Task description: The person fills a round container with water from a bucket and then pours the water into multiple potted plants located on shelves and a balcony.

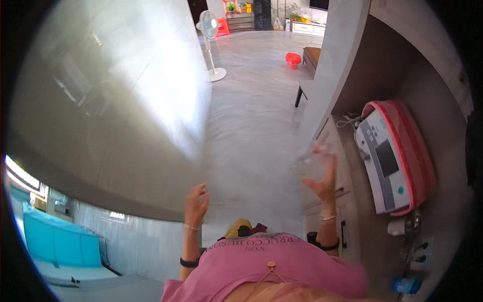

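My right hand (324, 183) is raised beside the cabinet fronts, its thumb and fingers curved round a clear, see-through object (314, 160). Motion blur hides the exact kind of that object; a reddish spot shows near its top. My left hand (196, 205) hangs in the air near the end of the pale wall. Its fingers are loosely bent and a little apart, with nothing visible in them. A bracelet circles each wrist, and dark bands sit higher on the forearms.
On the counter (365, 229) to my right stands a white device with a screen (386, 158) in a pink-red case. Ahead are a standing fan (209, 45), a red basket (293, 60) and a dark-legged bench (303, 90). A pale wall (126, 121) fills the left.
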`<action>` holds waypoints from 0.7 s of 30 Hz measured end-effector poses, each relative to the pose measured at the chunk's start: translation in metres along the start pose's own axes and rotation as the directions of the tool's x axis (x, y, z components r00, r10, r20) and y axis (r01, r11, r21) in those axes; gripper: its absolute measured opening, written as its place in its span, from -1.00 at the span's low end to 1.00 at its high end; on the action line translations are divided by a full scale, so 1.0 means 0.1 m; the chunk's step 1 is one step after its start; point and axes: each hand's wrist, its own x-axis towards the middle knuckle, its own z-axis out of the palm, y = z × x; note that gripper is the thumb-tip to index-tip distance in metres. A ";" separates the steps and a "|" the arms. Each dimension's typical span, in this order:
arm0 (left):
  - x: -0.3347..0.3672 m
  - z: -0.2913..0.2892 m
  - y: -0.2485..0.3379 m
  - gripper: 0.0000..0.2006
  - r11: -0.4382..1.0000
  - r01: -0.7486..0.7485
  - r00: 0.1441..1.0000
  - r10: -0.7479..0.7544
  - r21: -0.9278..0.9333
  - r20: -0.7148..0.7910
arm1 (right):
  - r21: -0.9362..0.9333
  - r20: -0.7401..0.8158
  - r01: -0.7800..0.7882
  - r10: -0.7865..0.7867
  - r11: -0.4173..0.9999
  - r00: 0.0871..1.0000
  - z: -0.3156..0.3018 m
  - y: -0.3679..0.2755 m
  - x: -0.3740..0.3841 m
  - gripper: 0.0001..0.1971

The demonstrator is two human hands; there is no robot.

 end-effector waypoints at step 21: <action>6.92 2.47 -0.65 -0.68 0.922 -0.361 0.896 0.385 -0.142 0.223 | -0.161 -0.356 -0.075 0.013 0.984 0.934 0.45 3.56 4.56 -0.02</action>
